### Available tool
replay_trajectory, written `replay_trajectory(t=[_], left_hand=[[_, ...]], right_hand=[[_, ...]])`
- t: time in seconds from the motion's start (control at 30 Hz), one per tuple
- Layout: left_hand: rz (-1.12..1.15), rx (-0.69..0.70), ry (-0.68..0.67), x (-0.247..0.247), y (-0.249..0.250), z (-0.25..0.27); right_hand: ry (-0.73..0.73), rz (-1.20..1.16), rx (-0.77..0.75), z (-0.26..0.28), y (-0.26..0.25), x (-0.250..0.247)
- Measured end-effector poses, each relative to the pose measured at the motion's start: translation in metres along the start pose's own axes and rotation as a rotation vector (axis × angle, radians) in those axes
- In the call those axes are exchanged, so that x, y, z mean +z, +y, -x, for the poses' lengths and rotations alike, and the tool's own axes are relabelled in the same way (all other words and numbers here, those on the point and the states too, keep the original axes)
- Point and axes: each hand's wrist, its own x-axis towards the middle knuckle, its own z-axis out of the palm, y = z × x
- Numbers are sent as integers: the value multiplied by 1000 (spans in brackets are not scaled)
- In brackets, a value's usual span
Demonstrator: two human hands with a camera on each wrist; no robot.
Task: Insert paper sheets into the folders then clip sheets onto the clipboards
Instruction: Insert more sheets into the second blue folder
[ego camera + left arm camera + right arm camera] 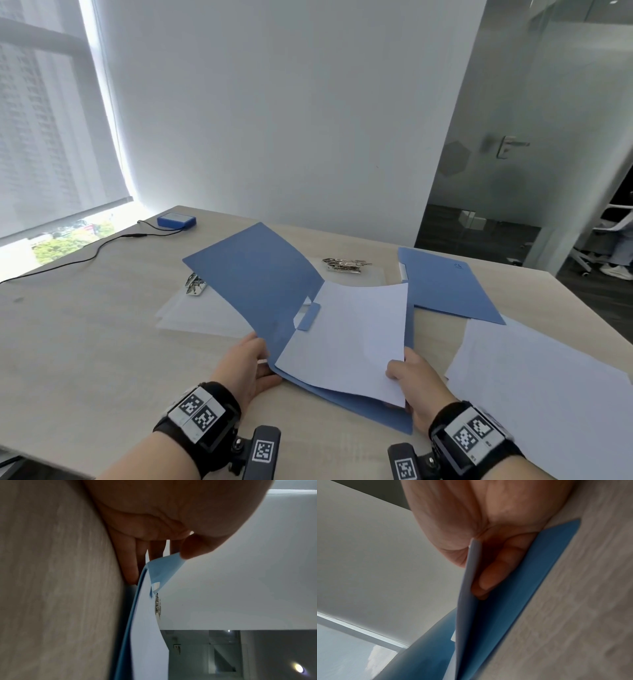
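An open blue folder [260, 284] lies near the table's front, its cover raised to the left. My left hand [245, 363] pinches the cover's near corner, thumb on top; the left wrist view shows that thumb on the blue folder [164, 568]. A white paper sheet [352, 339] lies inside on the folder's back half. My right hand [414, 387] pinches the sheet's near right corner; in the right wrist view the paper sheet [469, 582] sits between thumb and fingers above the blue folder [522, 588]. Two clear clipboards [191, 311] with metal clips [196, 283] lie behind.
A second, closed blue folder [445, 284] lies at the right rear. A loose stack of white sheets [548, 383] covers the right front of the wooden table [85, 342]. A small blue box [176, 220] with a black cable sits at the far left corner.
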Motion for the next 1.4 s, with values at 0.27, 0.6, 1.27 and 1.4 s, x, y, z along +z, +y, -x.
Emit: replay_trajectory(t=[0.27,0.6,1.27,1.4], left_hand=[[12,-93,7,17,1,-18],[-346,-132,-36,31,2,-28],[28,26,-191,8,-17,32],[-302,55,-204,6,-8,43]], right_hand=[[-29,-14,8,6,-5,0],[8,-230,80,11,-8,-1],[-6,-157,-54,60,-23,-12],[-3,-138,-141,65,-25,-20]])
